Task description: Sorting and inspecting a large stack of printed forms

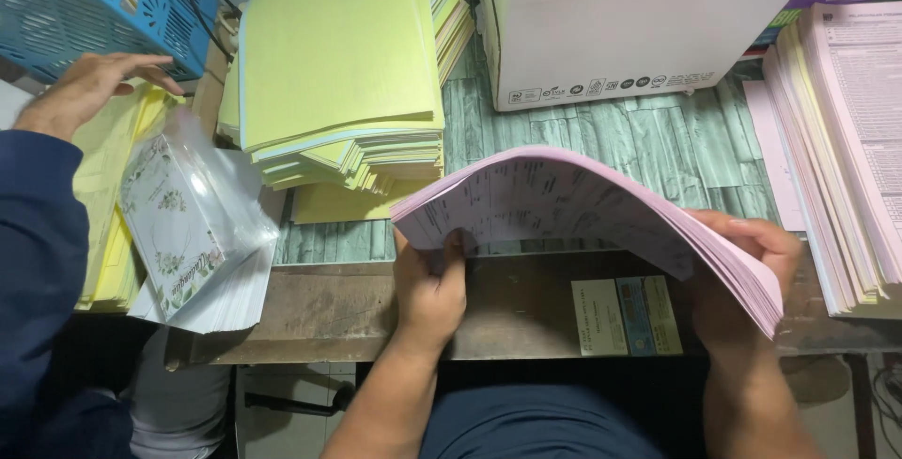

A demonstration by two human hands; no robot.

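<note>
We hold one thick sheaf of pink printed sheets (583, 210) between our two hands, raised just above the front edge of the bench (526, 313) and arched upward in the middle. Our left hand (429, 290) is clamped on the sheaf's near left corner, thumb on top. Our right hand (752, 271) wraps the sheaf's right end, fingers curled over the fanned edges.

We count one more stack of pink sheets (850, 149) at the right edge of the bench, and one tall stack of yellow-green sheets (343, 74) toward the back left. One white cardboard box (639, 22) stands at the back, just beside the yellow-green stack. Three small cards (627, 316) lie side by side at the front edge, under the raised sheaf.

At the left edge lies one pile of clear-wrapped floral cards (193, 238) on thin yellow sheets (108, 196). Another person's hand (80, 93), in a dark blue sleeve, rests spread flat on those yellow sheets, beside a blue plastic basket (94, 3).

The bench top shows grey-green wood-plank covering with a bare brown strip along the front.
</note>
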